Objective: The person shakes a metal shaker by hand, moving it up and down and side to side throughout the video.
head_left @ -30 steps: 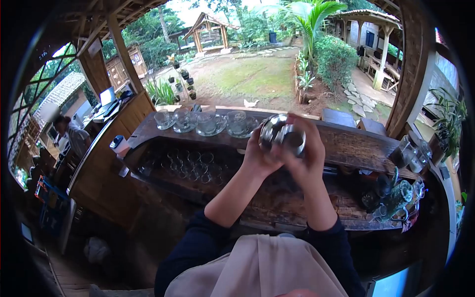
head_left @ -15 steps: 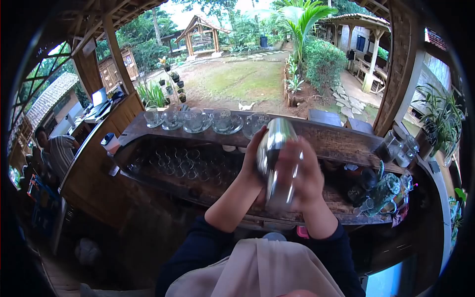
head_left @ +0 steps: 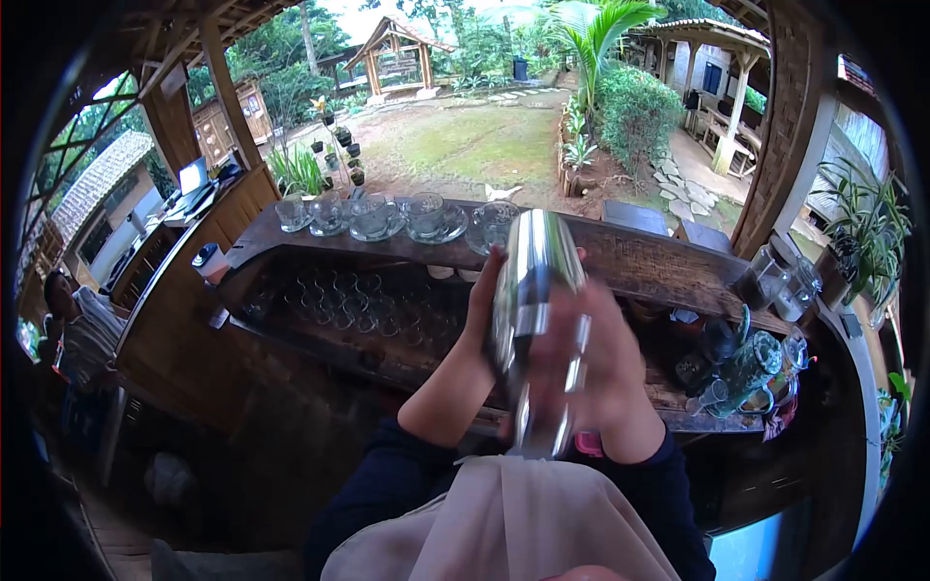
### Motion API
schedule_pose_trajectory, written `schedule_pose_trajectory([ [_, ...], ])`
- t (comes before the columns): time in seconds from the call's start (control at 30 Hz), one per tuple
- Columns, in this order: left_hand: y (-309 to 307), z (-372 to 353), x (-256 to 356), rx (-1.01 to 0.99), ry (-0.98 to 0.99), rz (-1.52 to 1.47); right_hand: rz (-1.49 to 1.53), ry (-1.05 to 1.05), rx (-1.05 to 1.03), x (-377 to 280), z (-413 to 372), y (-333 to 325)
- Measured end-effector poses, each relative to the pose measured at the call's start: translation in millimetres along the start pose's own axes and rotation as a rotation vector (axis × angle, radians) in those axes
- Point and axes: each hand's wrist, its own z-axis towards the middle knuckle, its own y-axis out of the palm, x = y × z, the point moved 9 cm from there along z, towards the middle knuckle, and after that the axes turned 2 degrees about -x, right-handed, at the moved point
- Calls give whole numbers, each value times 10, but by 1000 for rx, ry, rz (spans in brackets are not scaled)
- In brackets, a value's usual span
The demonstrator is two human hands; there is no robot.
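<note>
A shiny metal cocktail shaker point(head_left: 541, 254) is gripped between both hands in front of my chest, its broad end pointing away and its narrower end toward me. Along its left side my left hand point(head_left: 487, 300) is closed, with most of its fingers hidden behind the metal. My right hand point(head_left: 608, 349) wraps the right side, smeared by motion. Just beyond the shaker, a glass cup point(head_left: 492, 227) stands on the raised wooden shelf point(head_left: 659, 266).
Several glass cups on saucers point(head_left: 376, 219) line the shelf, above rows of glasses point(head_left: 358, 308). To the right are a glass pitcher point(head_left: 759, 360) and lidded jars point(head_left: 790, 290). A lidded cup point(head_left: 208, 261) stands at left, near a person in a striped top point(head_left: 92, 329).
The shaker has shifted up and slightly left, and its near end now reaches closer to my chest. Both hands stay on it. The person at left has moved a little lower and left.
</note>
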Motion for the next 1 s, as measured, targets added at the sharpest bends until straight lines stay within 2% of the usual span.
schedule_pose_trajectory([
  [0.07, 430, -74, -93, -466, 19, 95, 32, -29, 37, -13, -56, -17],
  [0.1, 475, -77, -124, -550, -75, 171, 56, -60, 77, -30, -104, -33],
  [0.13, 370, -51, -151, -387, -137, 77, 77, -91, 120, -41, -159, -44],
  [0.17, 152, 48, -76, -161, -78, 93, 94, -124, 164, -41, -217, -50],
  [0.2, -117, 128, 15, 64, -19, 109, 148, 56, 214, 298, -297, 29],
  [0.23, -548, 179, 112, 43, 21, -113, 199, 233, 264, 663, -406, 133],
  [0.27, -560, 91, 60, 439, 184, -65, 291, 609, 342, 1017, -558, 241],
  [0.33, -774, 31, 49, 525, 160, -44, 223, 669, 345, 1043, -559, 149],
  [0.4, -369, 94, -13, 67, 43, -161, 115, 258, 204, 449, -229, -7],
  [0.43, -102, 13, -133, 100, -129, 19, 65, 22, 117, 130, -187, -36],
  [0.47, 127, -69, -146, 73, -78, -62, 16, -213, 29, -126, -227, -23],
  [0.53, 327, -80, -89, -351, 92, 177, 99, -211, 55, 22, -503, 136],
  [0.57, 338, -107, -175, -390, -63, -14, 174, -208, 85, 105, -687, 242],
  [0.6, -15, -72, -110, -102, -44, 20, 245, -205, 117, 146, -776, 275],
  [0.67, -561, 27, 10, 93, -80, -69, 171, 124, 211, 525, -430, 143],
  [0.7, -743, 57, 105, 203, 114, -14, 237, 450, 257, 855, -512, 249],
  [0.73, -1170, -115, 50, 654, 103, -83, 301, 775, 302, 1109, -665, 353],
  [0.77, -1183, -149, 22, 599, 95, -91, 293, 822, 314, 1111, -692, 304],
  [0.8, -1030, -161, 22, 536, 86, -90, 291, 812, 320, 1038, -632, 220],
  [0.87, -505, -81, 4, 120, -67, -118, 155, 281, 102, 391, -263, 108],
  [0.9, -151, -134, -110, 105, -134, -23, 126, 65, 42, 54, -178, 33],
  [0.93, 145, -183, -66, 43, -3, 48, 97, -150, -16, -230, -159, 10],
  [1.0, 297, -199, -50, -211, 131, 173, 110, -109, 50, -134, -327, 109],
])
